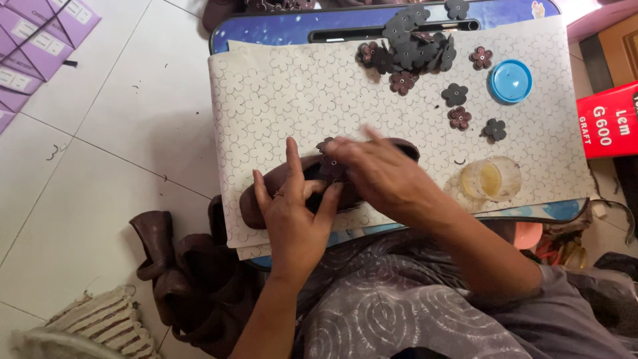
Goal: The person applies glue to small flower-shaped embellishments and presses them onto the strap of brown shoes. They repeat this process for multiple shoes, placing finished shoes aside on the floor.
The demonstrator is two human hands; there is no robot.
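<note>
On the near edge of the small blue desk (279, 30), covered by a white sheet patterned with flower outlines (266, 100), lies a dark brown leather shoe (266, 193). The left hand (292, 213) presses on it with fingers spread and flat, clasping nothing, while the right hand (379, 174) lies over its middle, fingertips pinching a small brown leather flower (327, 147) against the shoe. More brown flower cut-outs (409, 50) are piled at the far edge, a round blue lid (511, 81) sits toward the far right corner, and a clear glue cup (490, 178) stands near the right edge.
</note>
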